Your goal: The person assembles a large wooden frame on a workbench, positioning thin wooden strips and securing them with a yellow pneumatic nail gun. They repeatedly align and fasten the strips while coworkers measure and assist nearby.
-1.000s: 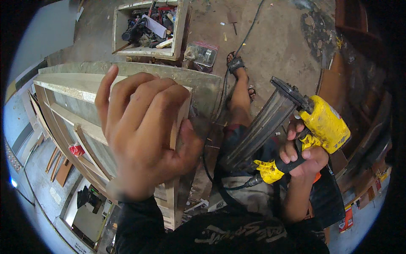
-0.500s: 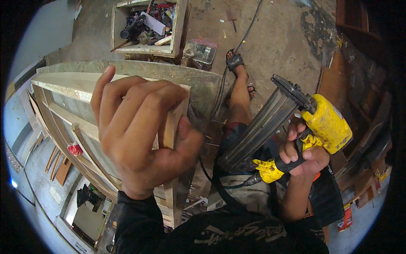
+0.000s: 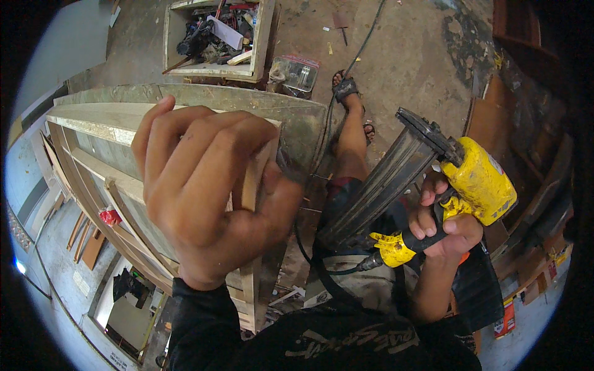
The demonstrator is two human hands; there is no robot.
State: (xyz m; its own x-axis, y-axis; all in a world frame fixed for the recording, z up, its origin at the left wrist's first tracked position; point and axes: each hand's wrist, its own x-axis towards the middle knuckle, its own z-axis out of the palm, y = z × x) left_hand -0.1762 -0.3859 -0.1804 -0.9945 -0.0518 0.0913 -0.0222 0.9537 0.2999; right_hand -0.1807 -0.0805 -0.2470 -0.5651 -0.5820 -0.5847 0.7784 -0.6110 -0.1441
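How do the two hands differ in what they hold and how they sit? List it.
1. The left hand wraps a pale wooden frame strip; the right hand holds the handle of a yellow nail gun.
2. The left hand is high with its back to the camera; the right hand sits lower beside the knee, fingers toward the camera.
Both are bare, with a closed grip.

Pale wooden cabinet frame [image 3: 93, 161], upright, slatted, gripped at its near top corner, yellow pneumatic nail gun [image 3: 458, 185] with long dark magazine – tilted, held off the frame's right side – black hose apparently attached at its handle
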